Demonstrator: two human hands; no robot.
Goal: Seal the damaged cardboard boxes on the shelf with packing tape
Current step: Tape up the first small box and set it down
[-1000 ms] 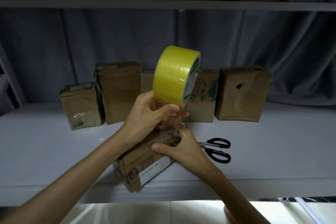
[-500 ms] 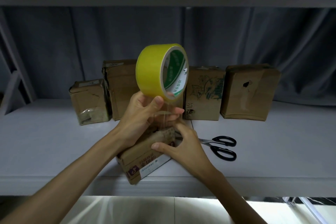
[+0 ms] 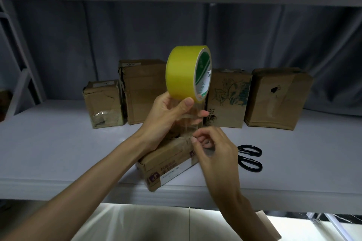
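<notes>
Head view, left to right: a small crumpled cardboard box [image 3: 103, 103] stands at the back of the white shelf [image 3: 58, 143], well left of the hands, with a taller torn box [image 3: 144, 92] touching its right side. The left hand [image 3: 166, 115] is raised in front of that taller box; its grip is curled round the lower edge of a yellow packing tape roll [image 3: 187, 73], thumb on the near face and fingers behind, holding the roll upright on edge. A clear strip of tape [image 3: 189, 121] runs down from the roll to the flat cardboard box [image 3: 168, 162] lying skewed at the shelf's front edge, directly below the left hand. The right hand [image 3: 213, 152] sits at that box's upper right corner, its thumb and forefinger pressed together in a pinch; it seems to hold the strip's lower end against the cardboard, though the clear film is hard to make out there. Behind the right hand stands a box with a green drawing [image 3: 228, 98], and right of it a dented box with a hole [image 3: 276, 98]. Black-handled scissors [image 3: 250, 157] lie on the shelf just right of the right hand.
</notes>
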